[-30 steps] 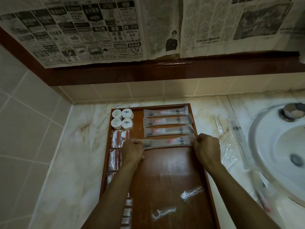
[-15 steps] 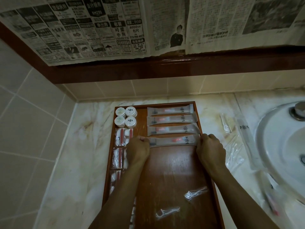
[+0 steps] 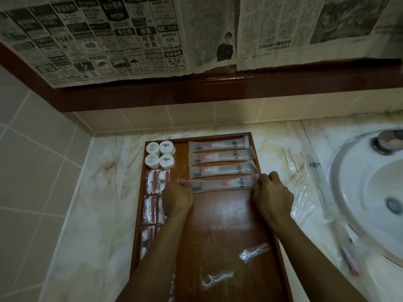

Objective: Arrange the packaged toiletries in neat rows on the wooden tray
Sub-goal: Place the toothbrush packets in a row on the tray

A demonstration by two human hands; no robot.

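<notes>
A wooden tray (image 3: 220, 227) lies on the marble counter. Several long toothbrush packets lie in a row at its far right; the nearest one (image 3: 222, 184) is pinched at its left end by my left hand (image 3: 177, 198) and at its right end by my right hand (image 3: 271, 196). Round white tubs (image 3: 160, 154) fill the far left corner. Below them runs a column of cotton-bud packets (image 3: 153, 184), partly hidden by my left arm. Two wrapped floss picks (image 3: 253, 252) (image 3: 217, 279) lie loose on the tray's near part.
A white sink (image 3: 370, 192) with a metal tap (image 3: 387, 142) is at the right. Loose clear packets (image 3: 305, 184) lie on the counter between tray and sink. Tiled walls stand at the left and back, with newspaper hanging over a dark wooden ledge (image 3: 218, 86).
Both hands keep hold of the nearest toothbrush packet's ends. It lies a little nearer the row above it and straighter. The view has shifted slightly.
</notes>
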